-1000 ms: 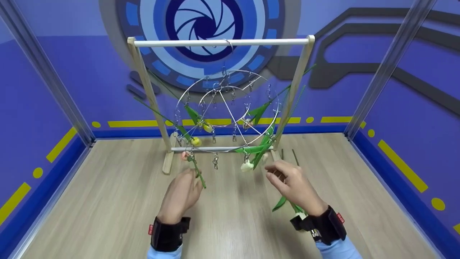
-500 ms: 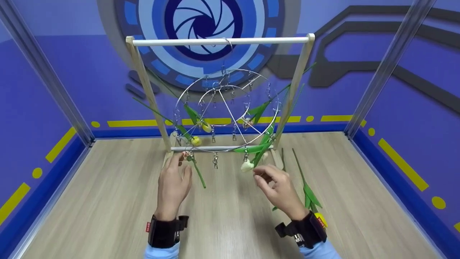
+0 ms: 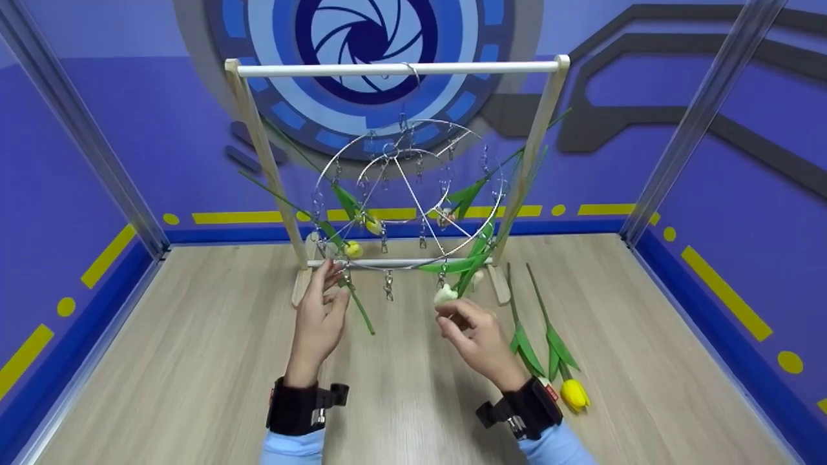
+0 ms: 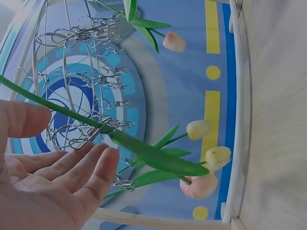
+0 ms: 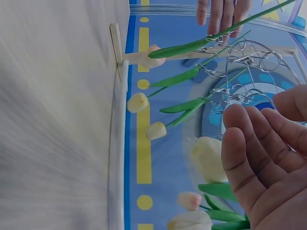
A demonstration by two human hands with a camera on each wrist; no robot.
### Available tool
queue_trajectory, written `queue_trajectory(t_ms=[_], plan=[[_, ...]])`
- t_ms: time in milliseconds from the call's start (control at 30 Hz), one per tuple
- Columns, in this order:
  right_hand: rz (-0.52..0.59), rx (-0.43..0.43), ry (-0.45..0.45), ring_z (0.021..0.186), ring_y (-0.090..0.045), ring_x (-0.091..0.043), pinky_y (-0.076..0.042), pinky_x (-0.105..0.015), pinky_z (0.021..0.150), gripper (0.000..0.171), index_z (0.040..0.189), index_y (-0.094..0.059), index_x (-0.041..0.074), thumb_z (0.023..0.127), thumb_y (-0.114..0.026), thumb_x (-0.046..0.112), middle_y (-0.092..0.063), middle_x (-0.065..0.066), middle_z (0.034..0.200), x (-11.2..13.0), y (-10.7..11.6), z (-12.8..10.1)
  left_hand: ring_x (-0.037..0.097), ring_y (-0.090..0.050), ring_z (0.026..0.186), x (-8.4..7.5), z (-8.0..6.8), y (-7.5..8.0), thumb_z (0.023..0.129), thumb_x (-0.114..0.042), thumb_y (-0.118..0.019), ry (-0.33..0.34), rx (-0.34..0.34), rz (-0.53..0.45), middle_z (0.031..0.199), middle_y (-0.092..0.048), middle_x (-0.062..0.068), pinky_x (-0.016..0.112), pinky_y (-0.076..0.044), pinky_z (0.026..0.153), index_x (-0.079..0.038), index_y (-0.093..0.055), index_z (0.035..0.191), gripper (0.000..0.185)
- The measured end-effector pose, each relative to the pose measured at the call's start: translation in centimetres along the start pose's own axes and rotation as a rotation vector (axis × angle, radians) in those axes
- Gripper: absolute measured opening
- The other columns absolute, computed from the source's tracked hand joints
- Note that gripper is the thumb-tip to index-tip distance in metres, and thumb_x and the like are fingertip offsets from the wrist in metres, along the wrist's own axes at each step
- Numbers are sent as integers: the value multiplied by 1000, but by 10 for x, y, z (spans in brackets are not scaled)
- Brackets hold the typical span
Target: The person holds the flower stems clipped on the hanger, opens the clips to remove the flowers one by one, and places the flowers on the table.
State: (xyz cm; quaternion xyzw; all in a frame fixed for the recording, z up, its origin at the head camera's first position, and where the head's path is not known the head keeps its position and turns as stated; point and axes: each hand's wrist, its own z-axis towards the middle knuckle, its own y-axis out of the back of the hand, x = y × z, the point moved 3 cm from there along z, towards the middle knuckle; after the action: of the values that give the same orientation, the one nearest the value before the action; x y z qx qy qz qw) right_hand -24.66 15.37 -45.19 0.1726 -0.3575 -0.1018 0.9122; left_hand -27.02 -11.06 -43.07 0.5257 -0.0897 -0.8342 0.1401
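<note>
A round wire clip hanger (image 3: 414,194) holds several artificial tulips, heads down. My left hand (image 3: 318,326) is at its front left, fingers extended and palm showing in the left wrist view. The fingertips lie right by a metal clip (image 4: 76,136) on the stem of a pink tulip (image 4: 199,186); in the head view the fingers cover that flower. My right hand (image 3: 478,339), fingers loosely bent with nothing between them, is just below a hanging white tulip (image 3: 446,295). In the right wrist view this white bloom (image 5: 208,158) shows partly behind the fingers.
The hanger hooks over the white bar (image 3: 465,68) of a wooden stand (image 3: 536,142). Yellow tulips (image 3: 353,249) hang at the left. On the table, right of my right hand, lie a yellow tulip (image 3: 574,395) and another tulip (image 3: 528,352), its bloom mostly hidden by the wrist.
My left hand has risen from beside the pink tulip's lower stem to the clip and flower. My right hand has moved left to beneath the white tulip, uncovering the loose yellow tulip.
</note>
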Motion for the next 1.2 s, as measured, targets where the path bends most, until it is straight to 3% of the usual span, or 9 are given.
queue_trajectory(t_ms=[233,600,733,933,1200], plan=[[-3,21,-88,76,-71,-20,-59,-27,66,17,112,-71,1,96,-67,-4,-74,-8,100,-5,-9,2,37,-57,130,-2,0,-6,105,-3,-56,17,13,-46,142,-56,22,54,-48,103,7,-43,150,49],[-10,82,-146,80,-72,-21,-60,-27,69,18,115,-71,1,98,-66,-1,-73,-10,101,-8,-17,7,33,-62,119,-7,-1,-15,104,-4,-57,-17,40,-56,131,-64,20,49,-52,97,2,-59,133,30],[-19,97,-153,80,-72,-21,-60,-28,69,17,114,-72,1,97,-67,-1,-73,-9,101,-9,-21,9,31,-64,114,-8,-2,-18,104,-4,-57,-33,51,-52,127,-65,19,44,-55,91,2,-61,129,26],[-64,126,-149,84,-71,-19,-59,-28,70,17,113,-71,1,96,-69,2,-74,-9,103,-9,-26,14,28,-66,101,-11,-3,-24,100,-1,-62,-109,38,-13,116,-67,17,35,-55,81,2,-64,120,20],[-124,105,-122,88,-71,-20,-59,-34,76,20,114,-72,2,93,-72,2,-75,-9,106,-9,-29,18,24,-66,97,-20,-5,-34,98,-1,-66,-146,36,17,109,-69,10,32,-56,78,-1,-69,112,15]])
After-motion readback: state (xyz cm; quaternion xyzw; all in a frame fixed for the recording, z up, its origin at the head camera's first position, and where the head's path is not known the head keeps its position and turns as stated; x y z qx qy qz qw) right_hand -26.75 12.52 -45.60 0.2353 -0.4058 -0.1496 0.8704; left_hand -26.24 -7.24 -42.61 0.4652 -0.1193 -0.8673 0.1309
